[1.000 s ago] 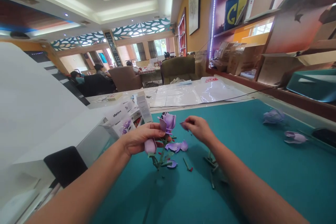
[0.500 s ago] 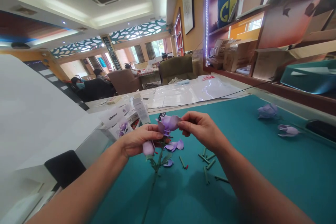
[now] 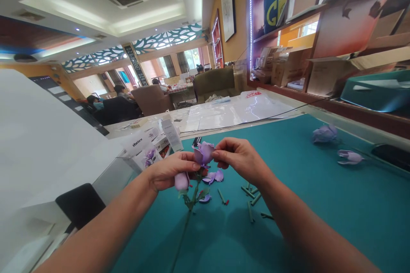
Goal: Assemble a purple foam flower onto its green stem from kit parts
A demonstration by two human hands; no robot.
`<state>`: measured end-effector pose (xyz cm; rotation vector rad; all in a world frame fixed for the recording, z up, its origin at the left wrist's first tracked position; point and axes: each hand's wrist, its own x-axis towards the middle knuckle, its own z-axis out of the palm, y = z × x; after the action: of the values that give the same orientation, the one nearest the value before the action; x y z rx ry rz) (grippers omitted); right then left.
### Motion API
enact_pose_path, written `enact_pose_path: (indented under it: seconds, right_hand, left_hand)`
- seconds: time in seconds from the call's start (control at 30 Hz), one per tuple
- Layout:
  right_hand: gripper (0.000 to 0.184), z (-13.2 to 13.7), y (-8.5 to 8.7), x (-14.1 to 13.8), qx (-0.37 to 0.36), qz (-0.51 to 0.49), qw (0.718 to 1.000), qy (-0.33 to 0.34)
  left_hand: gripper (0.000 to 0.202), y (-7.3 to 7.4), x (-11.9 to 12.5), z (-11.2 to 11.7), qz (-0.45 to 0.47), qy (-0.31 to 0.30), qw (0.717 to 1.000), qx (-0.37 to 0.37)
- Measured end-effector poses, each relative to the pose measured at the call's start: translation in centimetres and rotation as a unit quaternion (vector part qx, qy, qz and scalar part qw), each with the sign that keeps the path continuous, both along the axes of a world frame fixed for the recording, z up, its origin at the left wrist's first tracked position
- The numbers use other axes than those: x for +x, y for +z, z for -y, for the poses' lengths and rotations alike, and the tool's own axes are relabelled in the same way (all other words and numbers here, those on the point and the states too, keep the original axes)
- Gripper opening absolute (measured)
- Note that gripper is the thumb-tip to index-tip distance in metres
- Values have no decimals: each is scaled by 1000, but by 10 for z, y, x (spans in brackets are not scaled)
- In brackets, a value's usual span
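Observation:
My left hand [image 3: 168, 171] is closed round the stem of a purple toy flower [image 3: 203, 152], just under its bloom, with a small purple bud [image 3: 181, 181] hanging below my fingers. The green stem [image 3: 187, 217] runs down toward me over the teal table mat [image 3: 320, 204]. My right hand [image 3: 238, 158] pinches the right side of the bloom's petals with its fingertips. Loose purple petals [image 3: 215, 176] lie on the mat just behind the flower.
Several green stem pieces [image 3: 253, 194] lie scattered right of my hands. Two purple flower heads [image 3: 325, 133] rest far right. Product boxes [image 3: 144, 147] stand at the mat's left edge, clear plastic sheets [image 3: 237, 113] beyond. Shelves with cartons line the right wall. People sit in armchairs far behind.
My right hand came from the mat side to the bloom and now pinches its petals. The bloom's petals have closed in tighter. My left hand kept its hold.

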<state>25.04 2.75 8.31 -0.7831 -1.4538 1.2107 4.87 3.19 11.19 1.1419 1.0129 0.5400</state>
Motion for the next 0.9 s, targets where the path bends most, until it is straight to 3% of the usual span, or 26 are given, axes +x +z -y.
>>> enact_pose_path:
  seconds: [0.9]
  right_hand:
    - [8, 1, 1, 8, 69, 140, 987, -30]
  left_hand:
    - [22, -3, 4, 0, -31, -11, 999, 25]
